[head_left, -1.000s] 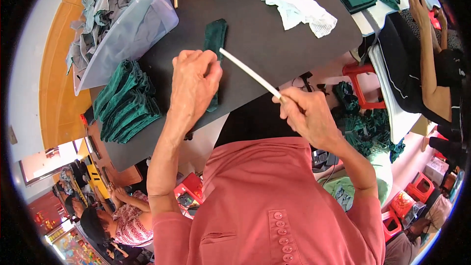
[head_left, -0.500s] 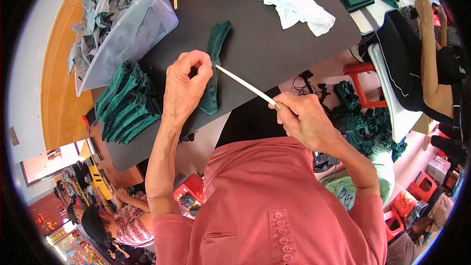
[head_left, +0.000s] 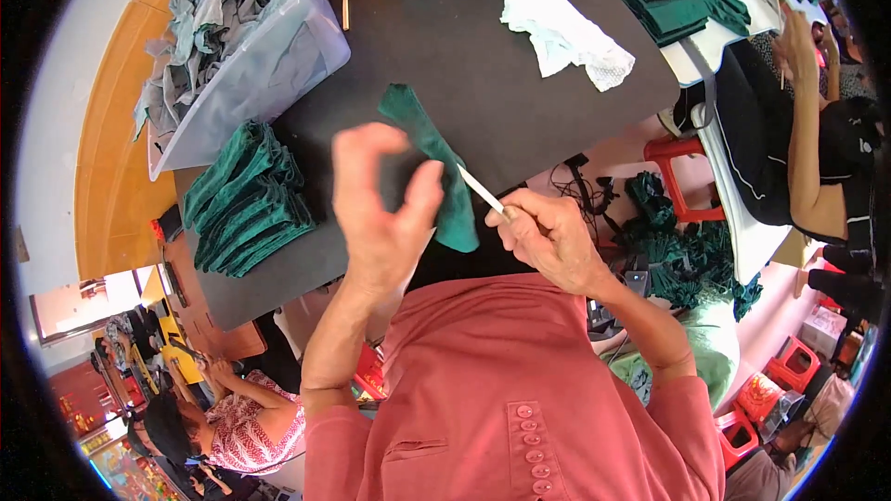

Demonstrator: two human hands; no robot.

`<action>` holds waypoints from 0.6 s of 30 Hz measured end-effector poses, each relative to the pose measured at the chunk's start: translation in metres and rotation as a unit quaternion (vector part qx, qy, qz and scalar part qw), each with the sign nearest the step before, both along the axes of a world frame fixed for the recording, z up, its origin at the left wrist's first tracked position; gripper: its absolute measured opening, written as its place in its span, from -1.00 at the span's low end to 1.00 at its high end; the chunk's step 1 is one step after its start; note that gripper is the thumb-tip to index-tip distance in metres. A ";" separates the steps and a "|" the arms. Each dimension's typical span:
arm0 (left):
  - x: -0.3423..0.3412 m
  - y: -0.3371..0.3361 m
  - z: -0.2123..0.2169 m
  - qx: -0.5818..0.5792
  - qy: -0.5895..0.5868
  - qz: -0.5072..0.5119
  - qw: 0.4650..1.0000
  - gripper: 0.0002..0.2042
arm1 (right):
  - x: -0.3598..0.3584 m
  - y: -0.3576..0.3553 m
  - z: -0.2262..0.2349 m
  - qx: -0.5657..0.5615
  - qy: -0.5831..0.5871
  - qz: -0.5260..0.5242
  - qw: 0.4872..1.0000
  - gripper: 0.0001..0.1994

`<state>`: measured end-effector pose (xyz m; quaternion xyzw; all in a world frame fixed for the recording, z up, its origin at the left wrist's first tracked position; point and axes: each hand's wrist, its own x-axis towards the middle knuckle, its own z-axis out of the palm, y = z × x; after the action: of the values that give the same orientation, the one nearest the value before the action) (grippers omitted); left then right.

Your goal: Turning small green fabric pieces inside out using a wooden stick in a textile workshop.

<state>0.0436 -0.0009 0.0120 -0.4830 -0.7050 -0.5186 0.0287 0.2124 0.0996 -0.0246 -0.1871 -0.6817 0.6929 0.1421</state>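
Left hand (head_left: 376,234) has uncurled; green strip (head_left: 455,204) now slants differently.

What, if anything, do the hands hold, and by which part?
The right hand holds the white stick by its near end; the left hand is open, apparently holding nothing.

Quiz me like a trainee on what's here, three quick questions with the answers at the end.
1. Which hand grips the white stick that points toward the green strip?
2. True or false: the white cloth lies to the right of the green pile.
3. What is in the translucent bin? A) red stools B) greyish fabric C) white baskets

Key: 1. The right hand. 2. True. 3. B.
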 end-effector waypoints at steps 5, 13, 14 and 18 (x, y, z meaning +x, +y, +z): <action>-0.015 0.003 0.003 0.087 -0.502 -0.203 0.836 -0.58 | 0.003 0.006 0.011 -0.200 0.007 0.091 0.976 -0.76; -0.012 0.004 0.003 -0.063 -0.409 -0.077 0.907 -0.64 | 0.006 0.004 0.003 0.048 0.034 -0.035 0.998 -0.85; -0.012 0.006 0.001 -0.024 -0.265 -0.039 0.963 -0.56 | 0.006 0.005 0.004 0.084 0.017 -0.040 0.996 -0.89; -0.033 0.010 0.024 -0.050 -0.223 -0.141 0.963 -0.56 | 0.004 0.007 0.006 0.143 0.044 -0.039 0.988 -0.89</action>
<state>0.0109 0.0090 0.0359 -0.4504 -0.6433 -0.5758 -0.2273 0.2167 0.1064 -0.0186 -0.1605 -0.7590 0.5900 0.2240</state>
